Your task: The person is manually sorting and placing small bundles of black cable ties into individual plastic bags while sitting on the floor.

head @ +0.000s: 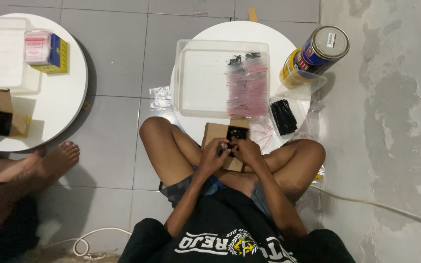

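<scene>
Cardboard box (219, 132) of small black parts sits under left hand (214, 157) and right hand (246, 151), both pinching something tiny.

Home floor used as a small packing workshop.
People sit barefoot and cross-legged on a grey tiled floor (108, 63) beside a rough, stained concrete wall (391, 122). Two low round white tables (64, 97) hold clear plastic trays (196, 73), rows of small pink-striped packets (247, 90), cardboard boxes (215, 131) of tiny black parts and a metal tin (317, 53). A loose white cable (88, 238) trails across the floor.
</scene>
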